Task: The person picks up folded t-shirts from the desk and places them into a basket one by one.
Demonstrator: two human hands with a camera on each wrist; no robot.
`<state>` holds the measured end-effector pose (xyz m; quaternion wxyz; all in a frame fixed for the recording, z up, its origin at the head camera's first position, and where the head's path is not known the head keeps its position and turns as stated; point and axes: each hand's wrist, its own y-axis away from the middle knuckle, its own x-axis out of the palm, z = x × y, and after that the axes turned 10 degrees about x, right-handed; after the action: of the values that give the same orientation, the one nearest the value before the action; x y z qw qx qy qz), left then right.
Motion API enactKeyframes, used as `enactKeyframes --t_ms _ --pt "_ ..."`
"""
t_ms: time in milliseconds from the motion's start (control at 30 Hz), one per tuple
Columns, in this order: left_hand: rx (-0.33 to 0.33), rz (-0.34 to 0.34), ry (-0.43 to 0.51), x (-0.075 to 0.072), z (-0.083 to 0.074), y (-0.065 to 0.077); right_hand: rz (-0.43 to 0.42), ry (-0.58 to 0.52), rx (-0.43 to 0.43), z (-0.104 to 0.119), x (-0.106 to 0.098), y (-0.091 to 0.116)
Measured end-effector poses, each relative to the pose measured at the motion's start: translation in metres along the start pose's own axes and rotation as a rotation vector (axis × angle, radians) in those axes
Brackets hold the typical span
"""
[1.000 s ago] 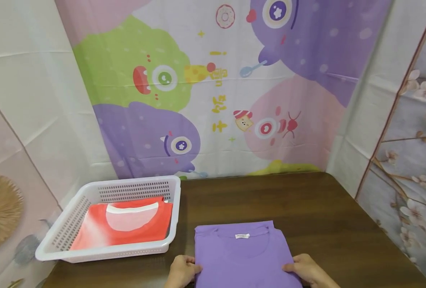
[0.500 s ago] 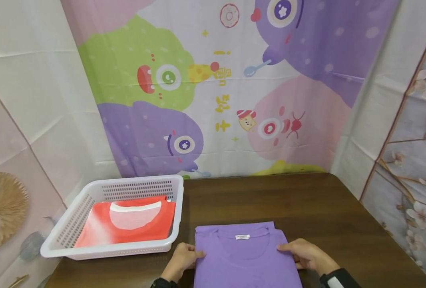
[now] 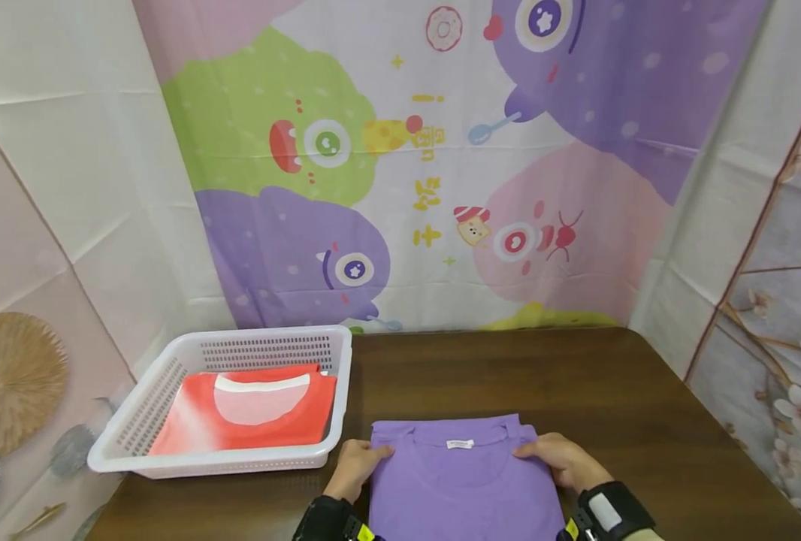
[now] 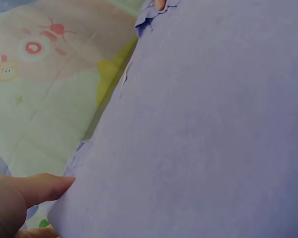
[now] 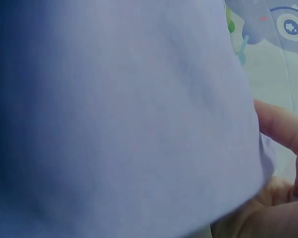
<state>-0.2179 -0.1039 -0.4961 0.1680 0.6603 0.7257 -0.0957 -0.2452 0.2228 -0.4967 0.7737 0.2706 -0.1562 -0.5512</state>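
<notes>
A folded purple T-shirt (image 3: 464, 488), collar and white label at its far end, is at the front middle of the brown table. My left hand (image 3: 355, 467) pinches its left edge, thumb on top and fingers underneath. On the opposite edge, my right hand (image 3: 566, 460) grips the cloth the same way, near the collar. The left wrist view has the shirt (image 4: 188, 124) filling most of it, with the left thumb (image 4: 44, 187) on its edge. In the right wrist view, the shirt hides part of the right hand (image 5: 283, 198). Its near end lies outside the head view.
Left of the shirt stands a white plastic basket (image 3: 123, 460) holding a folded red and white garment (image 3: 255, 413). The brown table (image 3: 495, 368) meets a cartoon-print cloth (image 3: 292, 240) at its back edge. Patterned hangings flank both sides.
Both hands have slid up the shirt's side edges toward the collar, and more of the wrists now shows. The head view has turned slightly left, shifting the scene rightward.
</notes>
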Motion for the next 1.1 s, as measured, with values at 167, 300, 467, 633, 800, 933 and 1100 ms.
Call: enactKeyframes --t_ms 167,300,467,633,800,933,1100 --pt "-0.014 -0.031 0.004 0.003 -0.001 0.0 -0.133 0.02 -0.003 0.001 0.006 -0.002" --pt "-0.002 -0.069 -0.014 0.005 0.0 0.002 -0.239 0.039 0.003 0.002 0.012 -0.004" --pt "0.058 -0.106 -0.027 0.006 -0.001 0.007 -0.293 0.032 -0.012 0.001 0.014 -0.002" --pt "0.114 -0.128 -0.024 0.005 -0.006 0.011 -0.317 0.025 -0.046 0.003 0.016 0.004" --pt "0.182 -0.149 -0.04 0.004 -0.015 0.016 -0.374 0.074 -0.078 0.01 0.02 0.014" --pt "0.223 -0.161 -0.058 0.001 -0.022 0.023 -0.422 0.124 -0.107 0.018 0.025 0.024" --pt "0.284 -0.17 -0.053 -0.007 -0.03 0.036 -0.463 0.181 -0.138 0.026 0.032 0.04"
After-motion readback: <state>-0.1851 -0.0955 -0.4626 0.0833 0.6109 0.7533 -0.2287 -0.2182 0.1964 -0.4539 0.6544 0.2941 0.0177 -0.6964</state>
